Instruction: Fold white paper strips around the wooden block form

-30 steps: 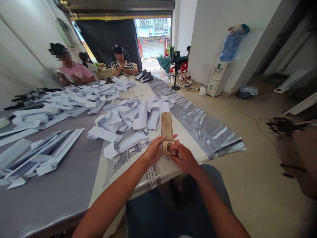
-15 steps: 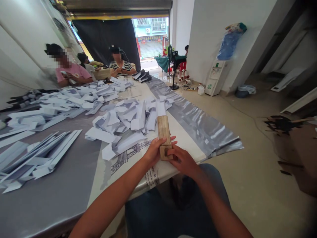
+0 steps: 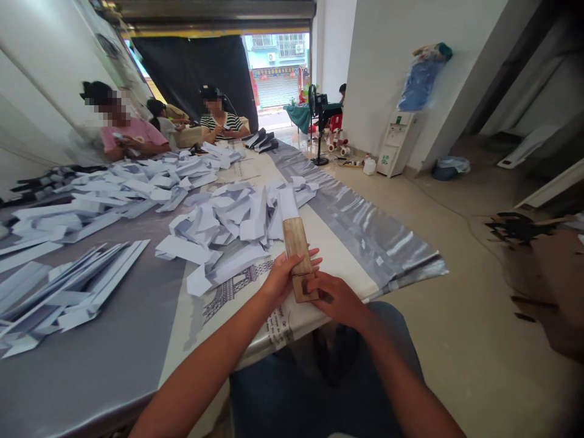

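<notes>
A long wooden block (image 3: pixel 297 246) stands tilted over the near edge of the table (image 3: pixel 114 353). My left hand (image 3: pixel 283 277) wraps round its lower half, fingers curled over the front. My right hand (image 3: pixel 337 298) grips the bottom end, thumb pressed on the face of the block. A heap of folded white paper pieces (image 3: pixel 228 222) lies just beyond the block.
Flat white strips (image 3: pixel 68 292) are stacked at the left, more paper piles (image 3: pixel 132 182) further back. Silver plastic sheeting (image 3: pixel 374 231) hangs off the table's right side. Three people sit at the far end. A fan (image 3: pixel 317 121) and a water dispenser (image 3: pixel 399 143) stand on the floor at the right.
The block's top has leaned to the left and the block has dropped slightly toward me. Both hands keep their hold.
</notes>
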Action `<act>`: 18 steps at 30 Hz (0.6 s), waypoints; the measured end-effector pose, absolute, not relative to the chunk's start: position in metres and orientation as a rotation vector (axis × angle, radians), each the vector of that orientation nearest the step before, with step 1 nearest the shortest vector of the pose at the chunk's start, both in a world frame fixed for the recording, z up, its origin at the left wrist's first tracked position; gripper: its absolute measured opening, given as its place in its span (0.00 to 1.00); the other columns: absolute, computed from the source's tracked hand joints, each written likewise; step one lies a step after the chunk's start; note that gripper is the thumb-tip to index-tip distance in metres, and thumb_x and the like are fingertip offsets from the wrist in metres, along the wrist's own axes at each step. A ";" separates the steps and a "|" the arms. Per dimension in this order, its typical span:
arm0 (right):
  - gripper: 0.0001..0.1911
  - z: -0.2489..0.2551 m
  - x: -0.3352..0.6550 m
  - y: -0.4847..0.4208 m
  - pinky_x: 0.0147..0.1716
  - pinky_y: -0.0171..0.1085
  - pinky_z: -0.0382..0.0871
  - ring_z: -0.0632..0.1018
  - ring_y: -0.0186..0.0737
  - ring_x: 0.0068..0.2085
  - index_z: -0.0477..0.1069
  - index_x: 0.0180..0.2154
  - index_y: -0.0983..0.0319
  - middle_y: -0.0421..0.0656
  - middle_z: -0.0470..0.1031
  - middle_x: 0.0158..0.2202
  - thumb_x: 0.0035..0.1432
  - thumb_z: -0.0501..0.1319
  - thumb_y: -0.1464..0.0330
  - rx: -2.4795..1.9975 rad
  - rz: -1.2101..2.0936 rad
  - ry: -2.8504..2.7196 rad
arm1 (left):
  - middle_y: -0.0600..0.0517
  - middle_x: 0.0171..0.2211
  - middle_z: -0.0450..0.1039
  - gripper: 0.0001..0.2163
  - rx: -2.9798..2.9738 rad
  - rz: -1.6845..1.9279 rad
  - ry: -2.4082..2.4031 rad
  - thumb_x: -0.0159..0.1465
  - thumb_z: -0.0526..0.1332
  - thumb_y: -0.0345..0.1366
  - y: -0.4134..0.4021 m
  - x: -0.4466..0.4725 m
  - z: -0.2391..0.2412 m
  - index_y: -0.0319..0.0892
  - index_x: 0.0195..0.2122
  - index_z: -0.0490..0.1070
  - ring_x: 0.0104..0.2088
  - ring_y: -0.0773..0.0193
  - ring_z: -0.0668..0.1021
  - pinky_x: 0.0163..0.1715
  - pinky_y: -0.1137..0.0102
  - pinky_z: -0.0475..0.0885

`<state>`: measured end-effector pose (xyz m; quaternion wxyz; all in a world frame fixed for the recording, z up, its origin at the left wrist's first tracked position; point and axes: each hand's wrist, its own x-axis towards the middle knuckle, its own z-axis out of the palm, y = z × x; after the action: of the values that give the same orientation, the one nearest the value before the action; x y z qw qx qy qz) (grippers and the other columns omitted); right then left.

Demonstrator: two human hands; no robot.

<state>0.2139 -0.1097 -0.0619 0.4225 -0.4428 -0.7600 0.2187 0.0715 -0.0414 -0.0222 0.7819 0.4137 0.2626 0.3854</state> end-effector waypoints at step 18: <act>0.19 0.015 0.221 -0.014 0.22 0.30 0.67 0.74 0.33 0.27 0.66 0.39 0.61 0.41 0.73 0.33 0.48 0.64 0.58 -1.157 1.050 -1.007 | 0.37 0.47 0.74 0.20 1.050 0.850 0.580 0.57 0.64 0.39 -0.039 0.073 -0.026 0.34 0.48 0.68 0.39 0.52 0.80 0.44 0.56 0.73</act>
<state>0.2207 -0.0137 0.0149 0.5984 -0.4985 -0.4341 0.4528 0.0734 -0.0392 -0.0263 0.7417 0.4790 0.2645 0.3879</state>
